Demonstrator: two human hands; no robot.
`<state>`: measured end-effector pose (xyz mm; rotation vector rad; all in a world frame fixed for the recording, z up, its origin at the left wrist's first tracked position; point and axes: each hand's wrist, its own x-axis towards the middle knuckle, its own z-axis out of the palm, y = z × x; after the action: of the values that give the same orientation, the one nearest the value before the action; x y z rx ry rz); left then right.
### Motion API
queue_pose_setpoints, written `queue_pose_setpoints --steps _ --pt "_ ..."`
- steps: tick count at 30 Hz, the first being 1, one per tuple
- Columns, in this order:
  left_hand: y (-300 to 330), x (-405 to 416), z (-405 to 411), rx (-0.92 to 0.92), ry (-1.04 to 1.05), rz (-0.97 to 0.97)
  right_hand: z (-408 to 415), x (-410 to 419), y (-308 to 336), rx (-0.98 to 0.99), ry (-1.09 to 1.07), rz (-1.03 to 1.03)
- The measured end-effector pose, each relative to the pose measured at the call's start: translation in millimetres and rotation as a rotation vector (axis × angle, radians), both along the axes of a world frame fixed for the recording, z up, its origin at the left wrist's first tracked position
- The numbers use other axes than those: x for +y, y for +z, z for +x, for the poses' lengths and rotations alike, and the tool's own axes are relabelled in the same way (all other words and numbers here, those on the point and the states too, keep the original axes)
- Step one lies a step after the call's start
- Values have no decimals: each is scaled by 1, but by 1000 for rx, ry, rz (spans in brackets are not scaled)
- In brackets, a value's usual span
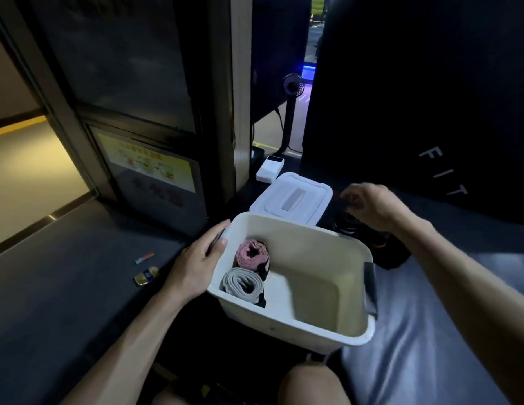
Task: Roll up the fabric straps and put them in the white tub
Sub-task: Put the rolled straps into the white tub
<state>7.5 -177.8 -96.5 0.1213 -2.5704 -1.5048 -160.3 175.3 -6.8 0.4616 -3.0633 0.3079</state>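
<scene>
The white tub [319, 287] stands open in front of me, between my arms. Inside, against its left wall, a rolled pink strap [252, 254] stands beside a rolled grey strap [241, 283]. My left hand [196, 264] grips the tub's left rim, thumb over the edge. My right hand [372, 204] hovers beyond the tub's far right corner, fingers loosely bent over dark rolled straps [350, 225] lying there. Whether it touches them is hidden by blur and shadow.
The tub's white lid [293, 197] lies just behind it. A small white device [269, 168] sits further back, near a black fan on a stand [292, 83]. Small wrappers [145, 270] lie on the dark floor to the left. A dark padded surface [430, 331] spreads on the right.
</scene>
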Motion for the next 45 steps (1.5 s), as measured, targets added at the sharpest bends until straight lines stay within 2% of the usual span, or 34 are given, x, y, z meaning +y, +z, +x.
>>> queue_pose_setpoints --steps 2,8,14,17,19,22,24,28,30,32,37,40,42,45 --pt "2 6 -6 -4 -4 22 -12 19 -14 -112 -6 134" --pt "2 11 -10 -21 -25 81 -40 28 -39 -247 2 124" --pt "3 11 -8 -22 -16 49 -41 16 -58 -71 13 124" --pt "4 11 -8 -14 0 26 -31 9 -40 -8 11 -209" --pt "3 12 -8 -4 5 22 -18 0 -9 86 96 -396" --pt "-1 10 -9 -8 1 69 17 -26 41 84 361 -461" --pt "-2 9 -10 -28 -10 90 43 -47 54 43 530 -305" --pt "-4 9 -9 -34 -18 93 78 -84 27 28 627 244" --pt "-3 9 -8 -27 -9 74 85 -94 5 54 660 397" --pt "-3 8 -6 -32 5 61 85 -97 -13 28 644 440" --pt "0 9 -4 -36 9 84 78 -97 -39 -31 663 362" --pt "2 10 -3 -50 6 91 72 -86 -24 -120 593 230" --pt "2 10 -3 -51 12 95 61 -69 -6 -46 498 56" --pt "2 10 -4 -56 23 93 30 -24 8 194 231 -157"
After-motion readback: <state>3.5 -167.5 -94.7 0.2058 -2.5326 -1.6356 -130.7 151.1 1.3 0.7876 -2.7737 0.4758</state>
